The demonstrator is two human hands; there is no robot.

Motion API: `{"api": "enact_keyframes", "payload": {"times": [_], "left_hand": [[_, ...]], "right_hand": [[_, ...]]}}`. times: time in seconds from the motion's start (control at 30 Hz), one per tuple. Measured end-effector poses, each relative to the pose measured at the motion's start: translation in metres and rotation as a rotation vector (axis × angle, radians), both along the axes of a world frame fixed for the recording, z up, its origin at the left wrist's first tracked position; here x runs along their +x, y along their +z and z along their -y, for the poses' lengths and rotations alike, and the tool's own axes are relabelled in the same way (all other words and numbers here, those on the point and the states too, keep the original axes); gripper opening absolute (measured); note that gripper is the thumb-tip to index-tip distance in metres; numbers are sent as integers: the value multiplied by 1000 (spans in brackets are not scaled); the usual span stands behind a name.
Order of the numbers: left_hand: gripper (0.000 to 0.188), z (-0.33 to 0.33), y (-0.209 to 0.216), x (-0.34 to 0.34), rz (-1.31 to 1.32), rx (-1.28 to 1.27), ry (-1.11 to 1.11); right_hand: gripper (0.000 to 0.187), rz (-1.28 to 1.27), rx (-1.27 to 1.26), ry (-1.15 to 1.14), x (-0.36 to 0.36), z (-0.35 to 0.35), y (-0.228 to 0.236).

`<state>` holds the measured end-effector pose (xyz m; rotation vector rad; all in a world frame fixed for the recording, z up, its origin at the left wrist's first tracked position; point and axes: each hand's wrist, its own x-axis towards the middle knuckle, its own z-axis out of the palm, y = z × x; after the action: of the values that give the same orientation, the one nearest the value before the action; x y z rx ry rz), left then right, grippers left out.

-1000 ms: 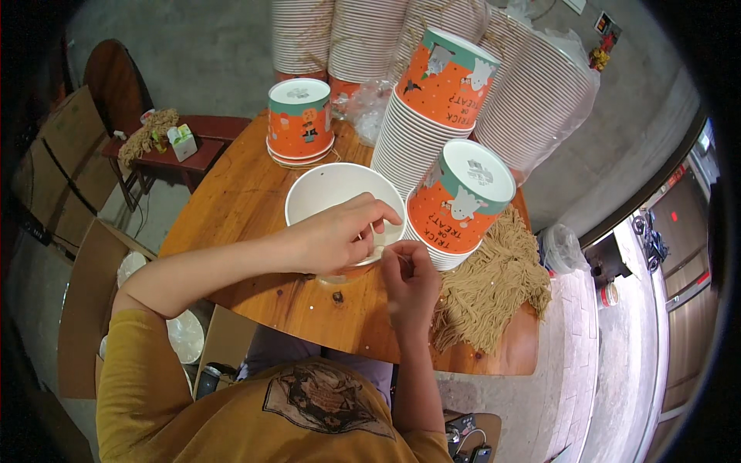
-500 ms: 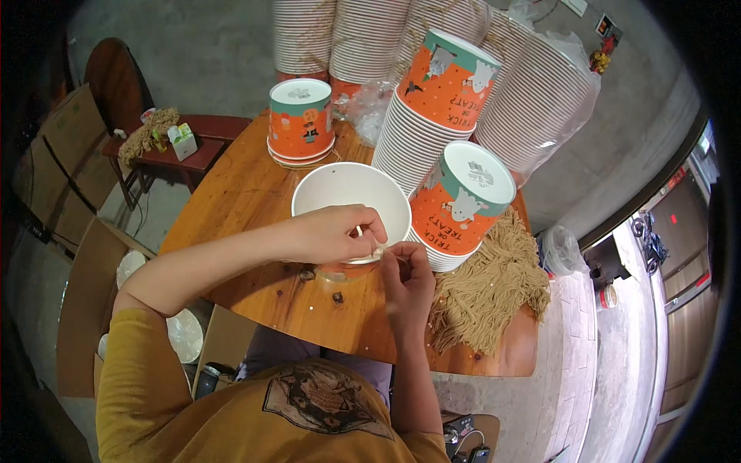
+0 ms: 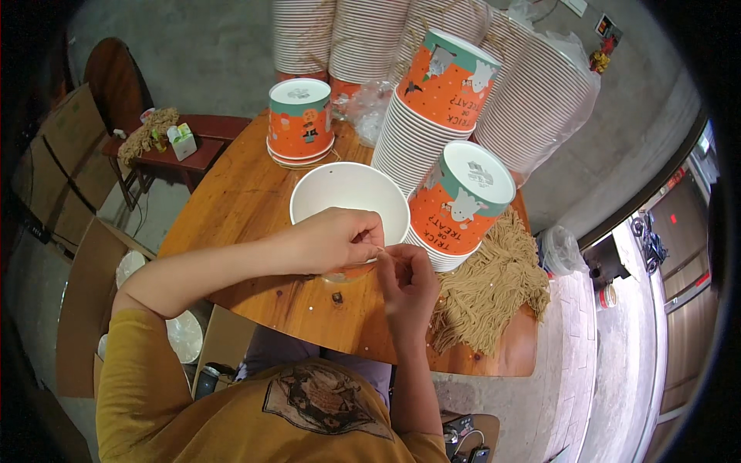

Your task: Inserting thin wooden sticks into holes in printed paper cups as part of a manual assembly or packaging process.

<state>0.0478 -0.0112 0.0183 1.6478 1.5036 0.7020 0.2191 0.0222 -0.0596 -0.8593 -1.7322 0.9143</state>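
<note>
A paper bucket, white inside, stands open end up near the front of the wooden table, with a small hole below its far rim. Across its near rim reaches my left hand, thumb and forefinger pinched on a thin pale cord. Meeting it at the rim, my right hand is closed, its fingertips pinched on the same cord. My fingers hide most of the cord and part of the near rim. Just right of the bucket, a stack of upturned orange buckets comes close to my right hand.
A bundle of tan cords lies at the table's right. Taller bucket stacks rise behind, some wrapped in plastic. An upturned orange bucket stands at the far left. Below on the left is an open cardboard box.
Both hands have shifted slightly at the near rim, and my right fingers have curled in more. The bucket has moved a touch to the left.
</note>
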Motion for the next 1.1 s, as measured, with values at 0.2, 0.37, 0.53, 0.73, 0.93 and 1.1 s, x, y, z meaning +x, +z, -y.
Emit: {"api": "enact_keyframes", "payload": {"times": [0.2,0.37,0.53,0.73,0.93,1.1], "left_hand": [[7,0,-23,-4,-344,670,-122],[8,9,-22,5,-455,741,-5],[6,9,-24,2,-249,580,37],[6,12,-22,4,10,371,115],[6,13,-23,3,153,237,154],[5,11,-24,3,61,356,125]], "right_hand": [[16,35,88,-49,-4,6,-2],[17,64,150,-84,-7,11,0],[12,69,308,-134,-12,15,-1],[12,86,412,-134,-13,16,-1],[13,105,472,-147,-14,15,-4],[12,58,424,-126,-15,15,-4]]}}
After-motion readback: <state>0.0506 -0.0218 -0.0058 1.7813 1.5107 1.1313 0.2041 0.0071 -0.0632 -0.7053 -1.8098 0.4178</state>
